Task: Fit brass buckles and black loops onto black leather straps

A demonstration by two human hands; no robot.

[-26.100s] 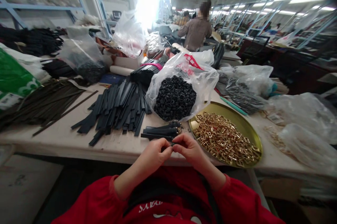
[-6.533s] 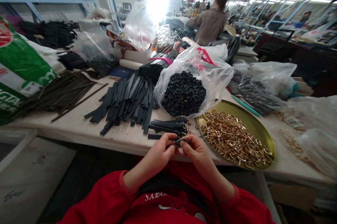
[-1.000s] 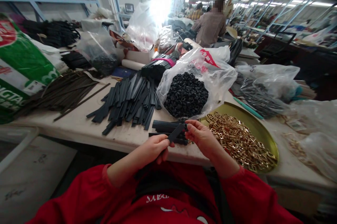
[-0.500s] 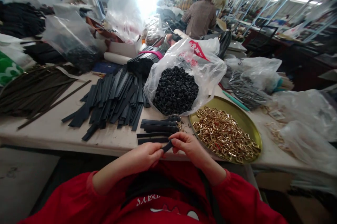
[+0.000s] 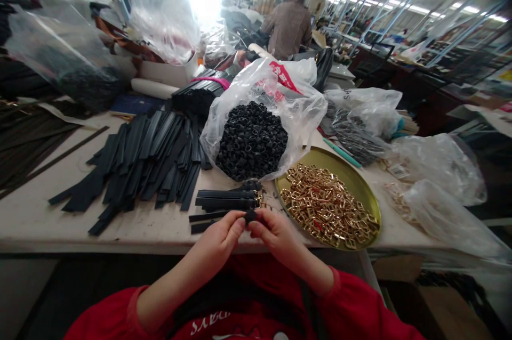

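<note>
Between my left hand [image 5: 224, 233] and my right hand [image 5: 272, 231] is a small black strap piece [image 5: 250, 216], pinched by the fingers of both near the table's front edge. Just beyond them lie finished-looking black straps with gold buckles [image 5: 228, 199], and two plain strips [image 5: 206, 217] reach out beside my left hand. A clear plastic bag [image 5: 308, 108] holds many small black loops [image 5: 252, 140] behind the straps. On the right, a round gold tray [image 5: 370, 201] carries a heap of gold buckles [image 5: 328, 204].
A large pile of black strips [image 5: 140, 161] spreads over the table [image 5: 160, 231] at left. Brown strips [image 5: 24, 137] lie at the far left. Plastic bags [image 5: 440, 164] and a teal tool [image 5: 342, 152] are at right. A person [image 5: 288, 25] sits beyond the table.
The view has turned somewhat, shifting the table's things left. My hands have come closer together around the black piece, which now shows less between the fingers.
</note>
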